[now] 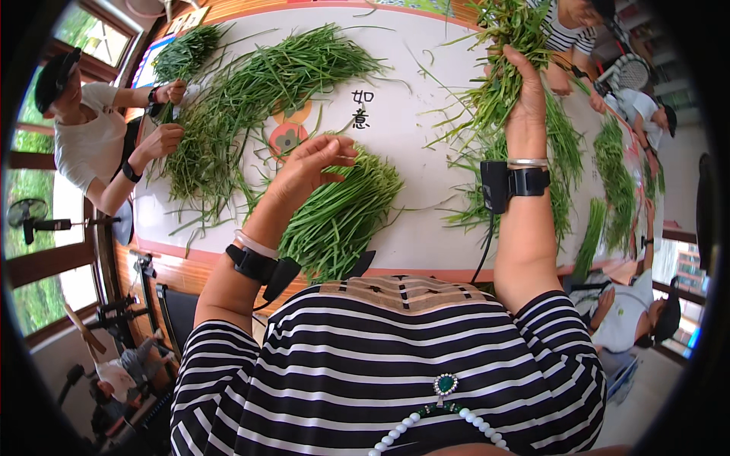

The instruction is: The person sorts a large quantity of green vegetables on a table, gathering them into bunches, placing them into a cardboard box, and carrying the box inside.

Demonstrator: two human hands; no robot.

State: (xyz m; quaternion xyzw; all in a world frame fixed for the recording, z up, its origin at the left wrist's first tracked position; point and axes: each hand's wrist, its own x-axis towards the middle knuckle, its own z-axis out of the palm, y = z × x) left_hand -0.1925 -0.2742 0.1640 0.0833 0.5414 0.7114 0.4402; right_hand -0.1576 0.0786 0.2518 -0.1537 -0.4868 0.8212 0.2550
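Observation:
Raised over the far right of the table, my right hand (525, 95) is closed round a loose bunch of chives (508, 57), whose blades stick out on both sides. My left hand (319, 158) hovers just above the near end of the table with bent fingers apart and no blade visible in it. Under and beside it lies a neat bundle of chives (342, 209), its cut ends toward the middle. Further loose chives (559, 163) lie below my right forearm.
A large tangled heap of chives (281, 68) covers the left of the white table (426, 163). Across the left edge, a person's hands (163, 140) pick at it. Other people sit at the right, beside more chive piles (614, 167).

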